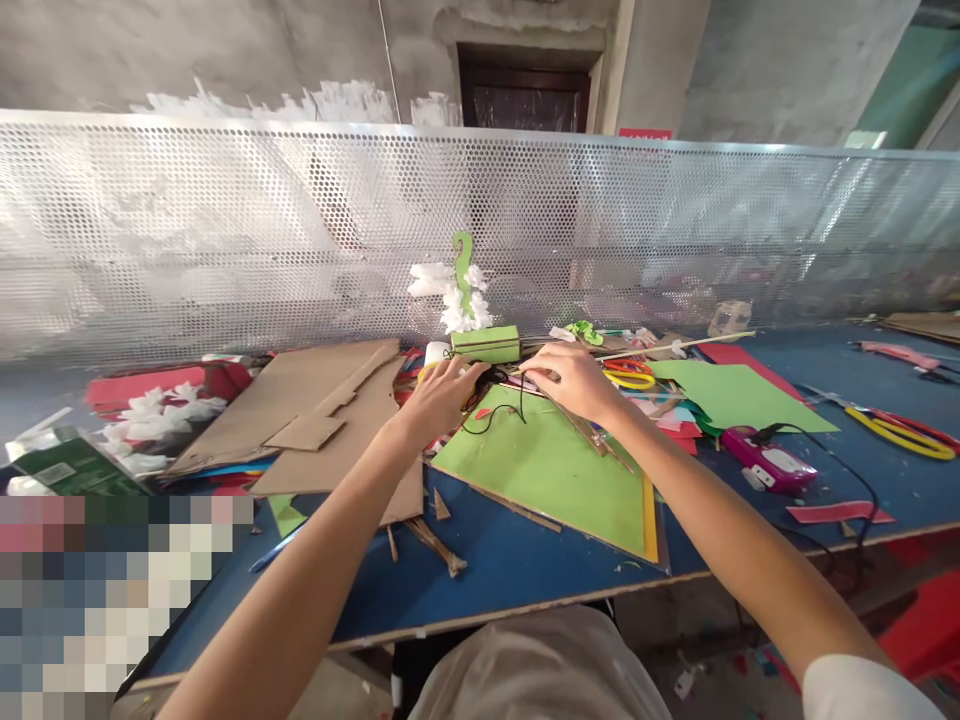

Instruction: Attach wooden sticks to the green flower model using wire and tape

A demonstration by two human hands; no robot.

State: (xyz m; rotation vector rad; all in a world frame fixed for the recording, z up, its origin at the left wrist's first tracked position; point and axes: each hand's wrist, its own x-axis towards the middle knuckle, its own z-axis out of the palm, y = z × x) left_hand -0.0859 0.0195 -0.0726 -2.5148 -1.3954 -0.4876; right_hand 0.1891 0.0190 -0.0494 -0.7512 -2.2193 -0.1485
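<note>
Both my arms reach forward over a blue table point(495, 570). My left hand point(442, 392) is curled, fingers closed over a dark object with a thin black string point(495, 415) trailing onto a large green sheet point(555, 465). My right hand point(574, 378) rests just right of it, fingers bent down and pinching a thin stick point(675, 349) that runs off to the right. Just beyond the hands sits a small green box point(486, 343) with a white fluffy piece and a green curled cutout point(463, 270) above it.
Cardboard sheets point(330, 420) lie to the left, with white paper flowers point(161, 412) and red paper beyond. To the right are yellow scissors point(904, 432), a magenta glue gun point(769, 462) with a black cord, and more green paper point(731, 392). A perforated metal screen point(225, 230) backs the table.
</note>
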